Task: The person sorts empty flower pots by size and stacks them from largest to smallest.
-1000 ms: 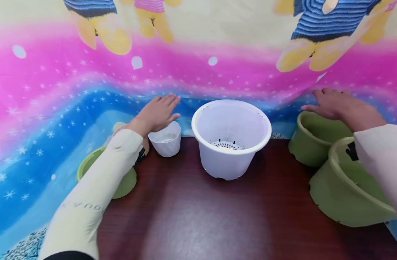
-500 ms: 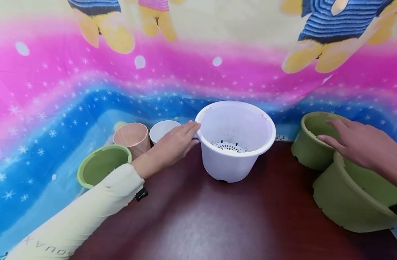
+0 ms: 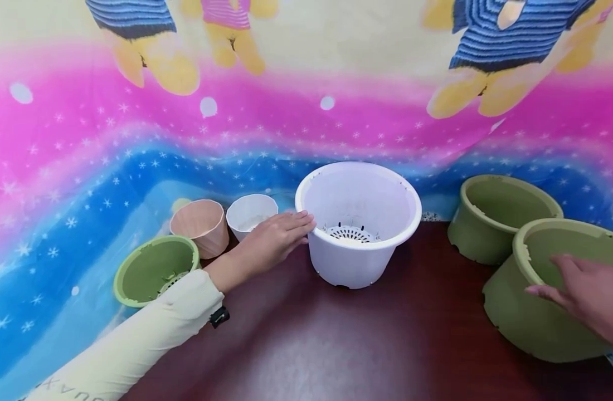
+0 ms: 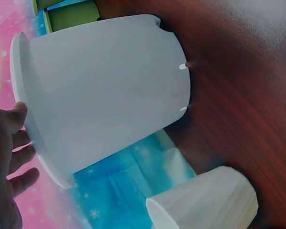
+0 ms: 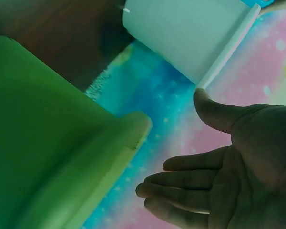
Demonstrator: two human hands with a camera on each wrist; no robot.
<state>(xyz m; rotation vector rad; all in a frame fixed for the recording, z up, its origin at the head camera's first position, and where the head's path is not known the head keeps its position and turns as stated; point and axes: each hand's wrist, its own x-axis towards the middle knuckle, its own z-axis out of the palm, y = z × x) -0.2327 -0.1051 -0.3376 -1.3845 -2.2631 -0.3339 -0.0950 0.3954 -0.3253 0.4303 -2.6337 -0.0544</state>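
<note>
The large white plastic flowerpot [image 3: 349,262] stands upright mid-table, with slots in its base. My left hand [image 3: 271,242] touches the left side of its rim, back of the hand upward. In the left wrist view, the left fingers [image 4: 23,157] lie loosely spread along that rim. My right hand [image 3: 584,292] hovers over the large green flowerpot [image 3: 532,312] at the front right. Its fingers are straight and the thumb is apart in the right wrist view, and it holds nothing. Behind that pot stands another green flowerpot [image 3: 479,234].
At the left are a small green pot [image 3: 156,267], a pink pot [image 3: 211,239] and a small white pot [image 3: 251,209], partly behind my left arm. A patterned cloth [image 3: 286,111] hangs behind the dark red-brown table [image 3: 326,340].
My left hand has come down from above the small pots to the white pot's rim. The right hand has moved from the rear green pot to over the front one. The pots stay put.
</note>
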